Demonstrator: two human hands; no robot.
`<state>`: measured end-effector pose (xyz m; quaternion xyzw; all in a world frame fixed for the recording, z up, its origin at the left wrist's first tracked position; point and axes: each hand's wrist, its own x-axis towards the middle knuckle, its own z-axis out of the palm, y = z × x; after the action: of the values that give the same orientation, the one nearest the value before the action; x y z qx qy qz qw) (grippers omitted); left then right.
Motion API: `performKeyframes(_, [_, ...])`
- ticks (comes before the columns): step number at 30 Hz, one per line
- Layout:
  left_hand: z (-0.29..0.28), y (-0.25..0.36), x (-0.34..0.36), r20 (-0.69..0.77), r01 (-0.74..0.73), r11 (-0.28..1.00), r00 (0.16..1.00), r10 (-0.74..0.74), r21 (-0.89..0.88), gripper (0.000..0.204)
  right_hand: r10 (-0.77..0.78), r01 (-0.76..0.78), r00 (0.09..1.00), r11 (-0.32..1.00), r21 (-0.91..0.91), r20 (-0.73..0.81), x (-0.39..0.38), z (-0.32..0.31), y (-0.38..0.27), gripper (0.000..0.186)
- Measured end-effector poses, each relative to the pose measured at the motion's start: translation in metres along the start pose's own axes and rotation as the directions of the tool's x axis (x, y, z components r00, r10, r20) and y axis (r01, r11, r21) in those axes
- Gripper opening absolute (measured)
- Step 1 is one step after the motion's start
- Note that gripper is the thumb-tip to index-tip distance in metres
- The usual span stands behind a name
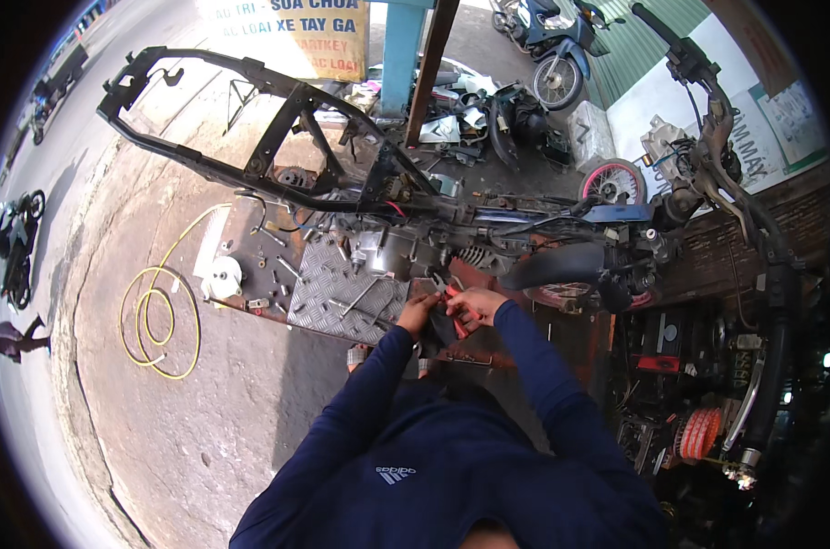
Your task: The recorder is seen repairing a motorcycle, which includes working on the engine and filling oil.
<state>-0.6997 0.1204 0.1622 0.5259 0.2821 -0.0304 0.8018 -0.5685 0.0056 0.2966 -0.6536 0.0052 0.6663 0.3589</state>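
Red-handled pliers sit in my right hand, whose fingers are wrapped round the grips. Close beside it, my left hand is closed near the jaws of the pliers. What its fingers pinch is too small and dark to make out. Both hands are just on my side of a stripped motorcycle frame, below its grey metal engine. To the left of my hands, a long-handled metal wrench lies on a chequered metal plate.
Small tools and parts lie around a white round container. A yellow hose coils on the ground at left. The motorcycle's handlebar rises at right, above a dark clutter of tools with an orange-red ring-shaped part. A blue motorcycle stands behind.
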Motion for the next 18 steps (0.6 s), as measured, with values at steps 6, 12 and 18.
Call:
performKeyframes(6, [-0.013, 0.016, 0.017, 0.159, 0.193, 0.941, 0.975, -0.153, -0.278, 0.034, 0.101, -0.095, 0.994, 0.987, 0.127, -0.044, 0.012, 0.006, -0.024, 0.025])
performKeyframes(12, [-0.042, 0.067, -0.001, 0.113, -0.066, 0.584, 0.993, -0.044, 0.809, 0.048, 0.164, -0.154, 0.984, 0.980, 0.130, -0.070, 0.005, 0.019, -0.045, 0.026])
performKeyframes(18, [-0.082, 0.059, -0.002, 0.216, -0.185, 0.608, 0.976, 0.024, 0.772, 0.045, 0.195, -0.126, 0.977, 0.860, 0.495, -0.091, 0.006, 0.023, -0.047, 0.024])
